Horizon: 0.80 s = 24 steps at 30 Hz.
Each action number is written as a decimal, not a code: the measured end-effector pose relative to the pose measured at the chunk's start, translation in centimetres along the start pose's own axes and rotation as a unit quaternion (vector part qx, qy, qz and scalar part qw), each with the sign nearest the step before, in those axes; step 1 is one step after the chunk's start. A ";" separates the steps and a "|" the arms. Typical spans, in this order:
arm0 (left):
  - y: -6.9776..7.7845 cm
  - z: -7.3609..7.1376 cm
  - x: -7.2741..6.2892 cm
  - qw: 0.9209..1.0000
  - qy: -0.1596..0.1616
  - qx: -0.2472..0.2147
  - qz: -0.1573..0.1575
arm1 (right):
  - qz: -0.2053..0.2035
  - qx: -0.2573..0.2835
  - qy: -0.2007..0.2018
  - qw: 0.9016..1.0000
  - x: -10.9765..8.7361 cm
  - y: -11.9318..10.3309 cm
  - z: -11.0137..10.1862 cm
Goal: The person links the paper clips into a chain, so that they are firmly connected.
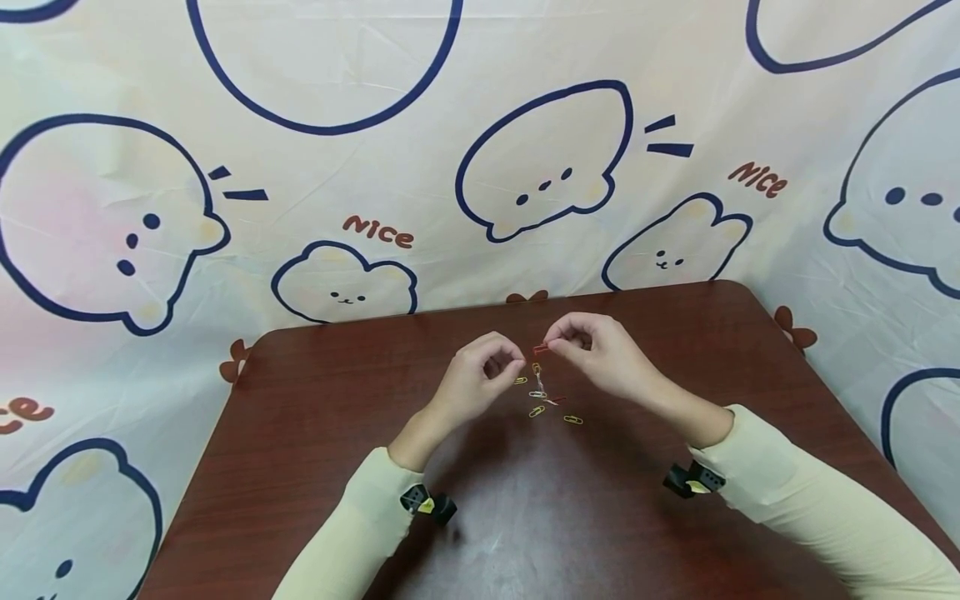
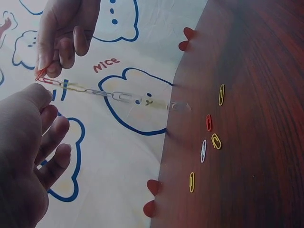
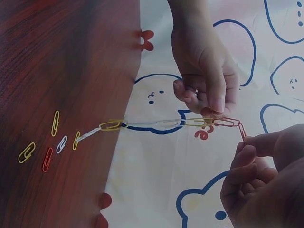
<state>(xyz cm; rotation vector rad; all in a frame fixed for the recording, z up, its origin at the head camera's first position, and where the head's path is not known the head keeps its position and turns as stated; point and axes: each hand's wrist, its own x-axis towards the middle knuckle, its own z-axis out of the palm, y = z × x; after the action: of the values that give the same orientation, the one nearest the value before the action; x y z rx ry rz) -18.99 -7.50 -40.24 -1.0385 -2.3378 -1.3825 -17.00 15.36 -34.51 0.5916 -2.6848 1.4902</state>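
My right hand [image 1: 600, 354] pinches a red paper clip [image 3: 242, 130] between thumb and fingertips, above the far part of the table. From it hangs a chain of linked paper clips, with another red paper clip [image 3: 227, 122], a yellow paper clip [image 3: 198, 122] and paler ones lower down. Just left of the chain's top is my left hand [image 1: 480, 375], its thumb and index finger bent toward each other. In the head view a small gap parts its fingertips from the red clip. Near its thumb tip the right wrist view shows the chain passing close by.
Loose paper clips lie on the brown table [image 1: 337, 467] below the hands: yellow ones [image 2: 222, 95], a red one [image 2: 209, 122] and a white one [image 2: 204, 151]. A cloth with cartoon drawings [image 1: 525, 50] hangs behind the table and along its sides.
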 end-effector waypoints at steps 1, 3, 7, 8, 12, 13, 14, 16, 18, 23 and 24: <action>0.0 0.0 0.0 1.000 0.001 0.001 0.000 | -0.001 0.000 0.001 1.000 0.0 0.0 0.0; 0.1 0.0 0.1 1.000 0.004 0.002 0.001 | -0.004 0.000 0.004 1.000 0.0 0.0 0.1; 0.5 -0.1 0.3 1.000 0.012 -0.008 0.001 | -0.012 0.003 0.012 1.000 0.0 0.0 0.4; 0.5 -0.1 0.3 1.000 0.014 -0.010 0.001 | -0.013 0.005 0.014 1.000 0.0 0.0 0.5; 0.7 -0.2 0.5 1.000 0.019 -0.019 -0.002 | -0.023 0.010 0.015 1.000 -0.1 0.0 0.9; 0.8 -0.1 0.5 1.000 0.019 -0.020 -0.001 | -0.026 0.011 0.015 0.999 -0.1 0.0 1.0; 0.8 -0.2 0.5 1.000 0.020 -0.021 -0.001 | -0.028 0.011 0.015 0.999 -0.1 0.0 1.1; 0.9 -0.2 0.5 0.999 0.021 -0.025 -0.001 | -0.031 0.012 0.014 0.999 -0.1 -0.1 1.3; 0.9 -0.2 0.4 0.999 0.023 -0.029 -0.001 | -0.032 0.013 0.014 0.999 0.0 -0.1 1.4; 0.9 -0.4 0.4 0.999 0.024 -0.029 -0.001 | -0.027 0.015 0.010 0.999 0.0 0.1 1.6; 0.9 -0.4 0.3 0.999 0.023 -0.028 -0.002 | -0.026 0.016 0.008 0.999 0.1 0.1 1.6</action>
<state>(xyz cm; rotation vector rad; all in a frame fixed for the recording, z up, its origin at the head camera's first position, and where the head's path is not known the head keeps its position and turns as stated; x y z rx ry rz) -18.67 -7.41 -39.23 -1.0071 -2.2807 -1.4658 -16.84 14.09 -35.48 0.6431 -2.6169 1.5205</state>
